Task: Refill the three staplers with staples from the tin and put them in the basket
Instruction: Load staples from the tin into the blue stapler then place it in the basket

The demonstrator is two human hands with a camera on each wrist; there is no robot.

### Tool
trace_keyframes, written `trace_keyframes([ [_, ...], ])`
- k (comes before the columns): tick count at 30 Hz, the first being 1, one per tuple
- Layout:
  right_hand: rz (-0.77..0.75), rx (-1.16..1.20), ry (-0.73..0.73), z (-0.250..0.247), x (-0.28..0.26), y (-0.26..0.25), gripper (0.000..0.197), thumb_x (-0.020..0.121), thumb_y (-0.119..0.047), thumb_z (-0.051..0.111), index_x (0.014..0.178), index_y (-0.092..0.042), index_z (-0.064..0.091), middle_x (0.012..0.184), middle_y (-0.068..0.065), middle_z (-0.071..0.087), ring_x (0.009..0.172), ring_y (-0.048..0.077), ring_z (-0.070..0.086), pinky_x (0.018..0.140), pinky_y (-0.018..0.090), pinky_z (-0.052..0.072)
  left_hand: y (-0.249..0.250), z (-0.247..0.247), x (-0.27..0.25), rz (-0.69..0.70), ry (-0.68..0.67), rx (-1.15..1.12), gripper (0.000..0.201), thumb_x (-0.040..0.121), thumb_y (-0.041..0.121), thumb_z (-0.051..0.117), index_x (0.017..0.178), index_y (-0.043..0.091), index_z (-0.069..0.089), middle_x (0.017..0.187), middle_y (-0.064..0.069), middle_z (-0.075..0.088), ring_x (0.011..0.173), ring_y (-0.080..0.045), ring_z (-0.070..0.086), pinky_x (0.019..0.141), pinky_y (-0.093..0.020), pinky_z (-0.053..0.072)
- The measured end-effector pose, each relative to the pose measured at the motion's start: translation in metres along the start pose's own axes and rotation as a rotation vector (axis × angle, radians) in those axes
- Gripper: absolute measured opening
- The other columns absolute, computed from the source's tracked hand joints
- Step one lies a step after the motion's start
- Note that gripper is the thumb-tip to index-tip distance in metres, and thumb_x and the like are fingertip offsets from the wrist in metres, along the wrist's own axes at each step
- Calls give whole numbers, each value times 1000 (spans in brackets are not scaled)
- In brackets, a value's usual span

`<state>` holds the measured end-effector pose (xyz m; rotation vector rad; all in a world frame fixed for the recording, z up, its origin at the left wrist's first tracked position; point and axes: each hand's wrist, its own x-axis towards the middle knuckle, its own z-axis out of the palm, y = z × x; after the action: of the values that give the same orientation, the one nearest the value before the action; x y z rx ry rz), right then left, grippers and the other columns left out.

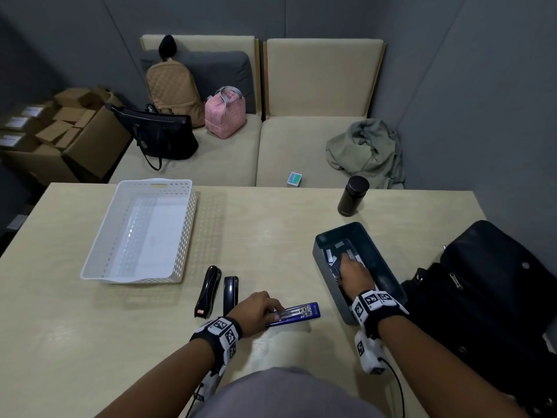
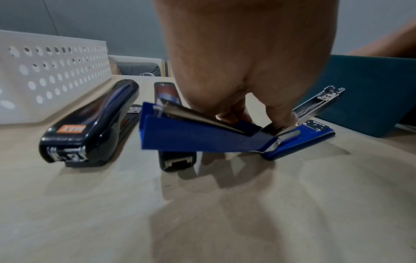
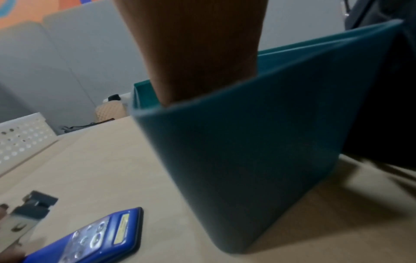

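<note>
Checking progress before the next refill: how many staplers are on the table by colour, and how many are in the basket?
Blue staplers: 1, opened, held by the left hand at
Black staplers: 2, closed, at and
In the basket: 0
Total staplers: 3

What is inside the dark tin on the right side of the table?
Inside the tin are pale staple strips and the right hand, reaching in. The hand covers part of the bottom, so whether it holds any cannot be seen.
</note>
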<state>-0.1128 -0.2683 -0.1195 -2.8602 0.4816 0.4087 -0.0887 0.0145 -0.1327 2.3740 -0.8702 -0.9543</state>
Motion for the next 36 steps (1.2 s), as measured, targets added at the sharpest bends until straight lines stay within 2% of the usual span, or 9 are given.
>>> trace_keyframes([
  [5, 25, 276, 12, -2, -4, 8, 12, 90, 0, 56, 92, -3, 68, 101, 21, 65, 85, 30, 62, 74, 28, 46, -1, 0, -3, -2, 11, -15, 29, 95, 31, 57, 123, 28, 67, 111, -9, 58, 103, -23, 56, 93, -38, 47],
  [9, 78, 684, 50, -20, -13, 9, 11, 90, -5, 64, 99, -7, 70, 94, 8, 68, 79, 18, 63, 61, 11, 49, -1, -2, -2, 6, 7, -2, 29, 95, 31, 58, 123, 28, 66, 112, -10, 58, 104, -23, 56, 94, -37, 47],
  [13, 76, 731, 67, -31, -16, 10, 16, 91, -6, 63, 105, -4, 70, 91, 4, 68, 84, 17, 62, 78, 24, 48, 0, -3, -2, 16, -1, 21, 29, 95, 32, 56, 122, 29, 66, 112, -9, 59, 104, -24, 56, 92, -36, 47],
  [17, 122, 831, 90, -28, -11, 19, 20, 89, -7, 64, 108, -3, 70, 78, -3, 67, 81, 17, 62, 74, 23, 47, 1, -3, -4, 17, 2, 43, 30, 96, 30, 55, 125, 29, 65, 113, -9, 58, 105, -23, 55, 92, -35, 46],
  [19, 145, 844, 90, -24, -8, 23, 27, 92, -7, 59, 117, 0, 66, 85, 3, 69, 80, 18, 63, 71, 21, 49, 1, -2, -6, 10, 7, 42, 31, 97, 29, 54, 126, 29, 64, 115, -9, 57, 106, -23, 55, 94, -36, 47],
  [22, 124, 560, 20, -22, -8, 28, 35, 94, -2, 51, 127, -5, 61, 116, 14, 68, 98, 27, 66, 84, 27, 53, 0, 0, -8, -5, 9, 42, 32, 97, 30, 54, 127, 29, 64, 116, -8, 57, 107, -23, 54, 94, -37, 47],
  [27, -77, -155, -104, -13, -23, 35, 33, 87, 1, 55, 117, -8, 64, 126, 12, 53, 119, 29, 51, 95, 39, 51, 1, 0, -13, -3, -9, 24, 33, 96, 28, 54, 127, 29, 64, 115, -9, 57, 106, -24, 56, 93, -37, 48],
  [31, -69, -253, -72, -14, -27, 29, 33, 89, 5, 52, 116, -7, 64, 124, 13, 51, 116, 31, 52, 91, 39, 53, 2, 0, -15, -15, -4, 19, 33, 97, 29, 54, 128, 29, 64, 116, -9, 57, 105, -23, 56, 93, -38, 49],
  [36, -45, -191, -51, -33, -30, 22, 18, 87, -2, 58, 98, -9, 70, 102, 8, 68, 88, 25, 68, 73, 34, 57, 3, -1, -16, -18, -16, 25, 33, 97, 30, 52, 129, 31, 63, 116, -8, 56, 105, -23, 55, 92, -39, 49],
])
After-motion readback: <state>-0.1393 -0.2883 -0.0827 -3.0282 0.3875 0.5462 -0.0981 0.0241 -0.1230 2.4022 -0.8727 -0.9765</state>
